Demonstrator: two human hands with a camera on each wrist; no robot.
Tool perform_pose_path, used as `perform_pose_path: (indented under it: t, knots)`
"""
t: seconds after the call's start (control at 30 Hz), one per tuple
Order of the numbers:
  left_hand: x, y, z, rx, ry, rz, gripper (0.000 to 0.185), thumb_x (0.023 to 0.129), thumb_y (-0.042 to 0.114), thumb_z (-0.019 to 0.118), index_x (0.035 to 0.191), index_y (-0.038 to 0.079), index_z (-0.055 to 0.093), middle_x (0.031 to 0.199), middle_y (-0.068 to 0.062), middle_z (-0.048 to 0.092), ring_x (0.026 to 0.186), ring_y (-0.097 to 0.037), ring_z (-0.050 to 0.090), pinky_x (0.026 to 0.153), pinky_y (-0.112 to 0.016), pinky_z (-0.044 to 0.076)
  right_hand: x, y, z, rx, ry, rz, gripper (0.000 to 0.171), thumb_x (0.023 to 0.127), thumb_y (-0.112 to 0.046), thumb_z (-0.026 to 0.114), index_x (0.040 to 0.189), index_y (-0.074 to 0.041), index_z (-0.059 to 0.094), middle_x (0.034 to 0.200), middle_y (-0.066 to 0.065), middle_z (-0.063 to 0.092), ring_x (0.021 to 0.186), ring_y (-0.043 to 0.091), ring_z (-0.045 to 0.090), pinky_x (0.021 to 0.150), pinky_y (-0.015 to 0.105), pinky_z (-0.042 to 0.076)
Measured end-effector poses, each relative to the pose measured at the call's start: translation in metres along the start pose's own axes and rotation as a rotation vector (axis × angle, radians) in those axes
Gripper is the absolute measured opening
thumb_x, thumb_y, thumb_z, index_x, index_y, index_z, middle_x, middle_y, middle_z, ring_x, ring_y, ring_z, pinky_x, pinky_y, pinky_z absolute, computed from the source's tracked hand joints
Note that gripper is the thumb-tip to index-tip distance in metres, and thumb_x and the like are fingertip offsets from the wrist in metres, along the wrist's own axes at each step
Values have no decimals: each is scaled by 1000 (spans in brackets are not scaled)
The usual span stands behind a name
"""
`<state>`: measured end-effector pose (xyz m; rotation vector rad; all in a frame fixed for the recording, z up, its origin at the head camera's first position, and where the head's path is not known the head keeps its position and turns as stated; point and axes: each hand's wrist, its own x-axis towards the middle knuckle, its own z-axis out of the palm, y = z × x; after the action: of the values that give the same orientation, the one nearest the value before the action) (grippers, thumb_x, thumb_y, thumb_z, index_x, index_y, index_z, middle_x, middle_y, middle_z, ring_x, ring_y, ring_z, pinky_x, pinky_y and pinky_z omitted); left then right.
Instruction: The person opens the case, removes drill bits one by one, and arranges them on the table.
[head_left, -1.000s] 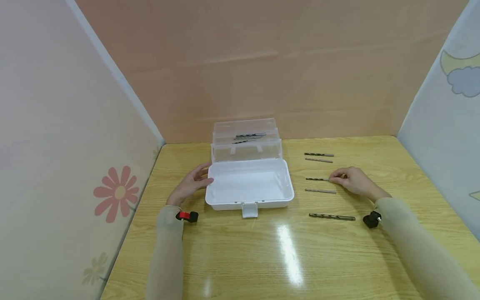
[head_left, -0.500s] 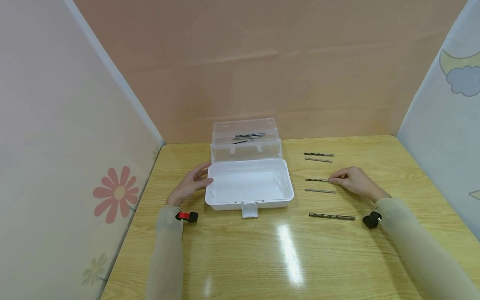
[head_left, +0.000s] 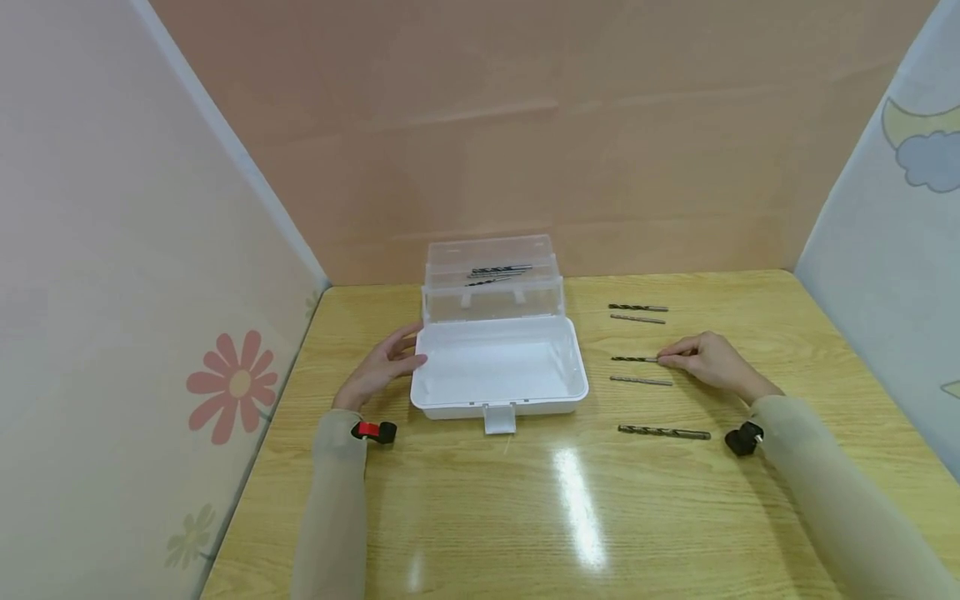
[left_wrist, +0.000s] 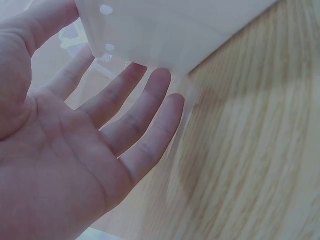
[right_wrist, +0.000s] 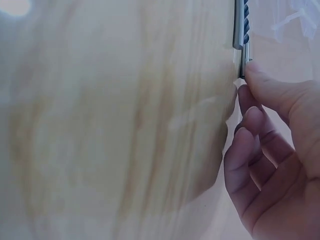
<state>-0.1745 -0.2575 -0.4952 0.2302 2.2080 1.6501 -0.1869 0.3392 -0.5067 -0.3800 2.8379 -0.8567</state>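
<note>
A wooden table [head_left: 525, 517] bears a plastic box [head_left: 498, 367] and drill bits [head_left: 663, 432].

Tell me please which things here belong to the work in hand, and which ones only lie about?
In hand:
- right hand, pinching the end of the middle drill bit
- left hand, fingers straight against the white box
- bits already in the clear upper tray

Lying about:
- two far bits
- thin bit
- large near bit
- wooden table
</note>
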Motion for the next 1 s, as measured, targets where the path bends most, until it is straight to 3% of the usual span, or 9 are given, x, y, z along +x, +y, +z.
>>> perform_pose_path:
  t: [0.1, 0.2, 0.3, 0.43, 0.53, 0.67, 0.77, 1.0]
  knots:
    - [0, 0, -1, 0, 2, 2, 74, 105, 35, 71, 168, 31, 34, 174, -16, 30, 157, -46, 32, 126, -65, 34, 1, -1, -1, 6, -4, -2, 24, 103, -29, 74, 114, -11, 84, 122, 19, 78, 105, 29, 73, 79, 23, 53]
    - [0, -1, -1, -2, 3, 6, 73, 105, 34, 71, 168, 31, 34, 173, -16, 31, 157, -46, 33, 125, -65, 35, 2, -3, -4, 11, -5, 3, 24, 103, -28, 74, 115, -9, 84, 122, 20, 78, 92, 20, 70, 73, 22, 50]
    - [0, -1, -2, -3, 3, 13, 73, 105, 33, 71, 168, 30, 34, 173, -16, 32, 157, -46, 33, 125, -65, 35, 2, -8, -9, 14, -1, 14, 26, 103, -26, 73, 116, -6, 83, 121, 21, 78, 75, 12, 58, 65, 24, 45]
    - [0, -1, -3, -10, 0, 12, 73, 105, 32, 71, 168, 30, 34, 173, -16, 32, 157, -46, 34, 125, -64, 36, 3, -18, -19, 20, -6, 42, 32, 106, -31, 69, 121, -5, 80, 104, 16, 80, 63, 13, 49, 57, 28, 42]
    - [0, -1, -3, -20, -2, 7, 74, 104, 32, 72, 168, 31, 35, 173, -16, 32, 157, -46, 34, 125, -64, 36, 6, -31, -29, 39, -11, 43, 37, 107, -36, 66, 125, -5, 78, 97, 14, 78, 61, 19, 54, 53, 30, 44]
    - [1, -2, -3, -23, 3, 4, 73, 104, 31, 72, 168, 31, 35, 173, -16, 32, 157, -46, 34, 125, -64, 36, 14, -51, -37, 42, -5, 3, 40, 108, -38, 64, 128, -5, 76, 109, 18, 77, 65, 26, 61, 54, 31, 48]
    - [1, -3, -3, -24, 4, 0, 73, 104, 30, 72, 167, 31, 36, 172, -16, 34, 156, -45, 36, 124, -63, 37, 23, -67, -40, 10, -1, -28, 39, 109, -38, 64, 127, -6, 76, 110, 19, 77, 65, 22, 59, 55, 31, 47]
    - [1, -2, -1, -23, -8, 11, 73, 105, 31, 71, 168, 32, 34, 173, -16, 31, 157, -45, 34, 125, -63, 37, 45, -104, -45, -10, 22, -91, 32, 107, -35, 68, 121, -9, 79, 96, 9, 78, 62, 16, 51, 53, 30, 42]
